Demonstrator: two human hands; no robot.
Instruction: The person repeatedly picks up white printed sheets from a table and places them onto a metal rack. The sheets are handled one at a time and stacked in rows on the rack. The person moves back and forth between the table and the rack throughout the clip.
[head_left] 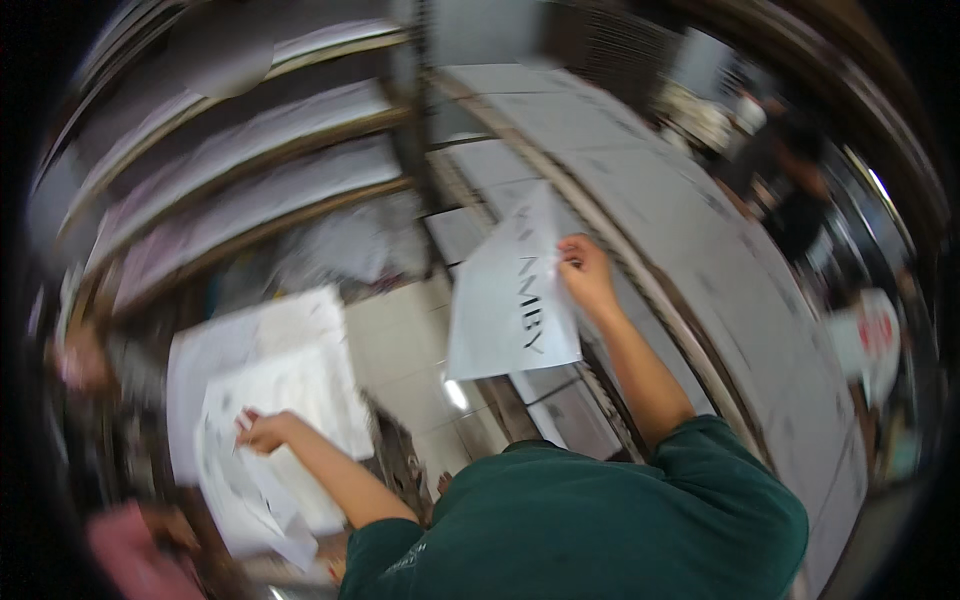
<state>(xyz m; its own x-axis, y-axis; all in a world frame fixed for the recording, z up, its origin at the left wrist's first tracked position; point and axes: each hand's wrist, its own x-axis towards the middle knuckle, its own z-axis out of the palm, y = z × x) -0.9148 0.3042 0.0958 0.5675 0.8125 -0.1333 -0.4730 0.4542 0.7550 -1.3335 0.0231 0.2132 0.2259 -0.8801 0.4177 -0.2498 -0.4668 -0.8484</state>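
My right hand (588, 275) is closed on one edge of a pale, semi-translucent sheet (505, 310) with large dark lettering; it looks like thin plastic, though I cannot tell for certain. The sheet hangs in front of me, over the tiled floor and the near edge of the long table. Off to the left, my left hand (262, 432) has its fingers pinched at a white sheet (240, 485) with faint grey marks, whose edge curls up below the hand. That sheet lies over a stack of white sheets (320, 395). Blur hides the finger details.
A long grey-topped table (680, 220) runs along my right. Shelves (270, 150) bearing flat sheets stand at the far left. A person in dark clothing (790, 190) is beyond the table; another in a pink sleeve (140, 550) is at lower left. Tiled floor (400, 335) shows between.
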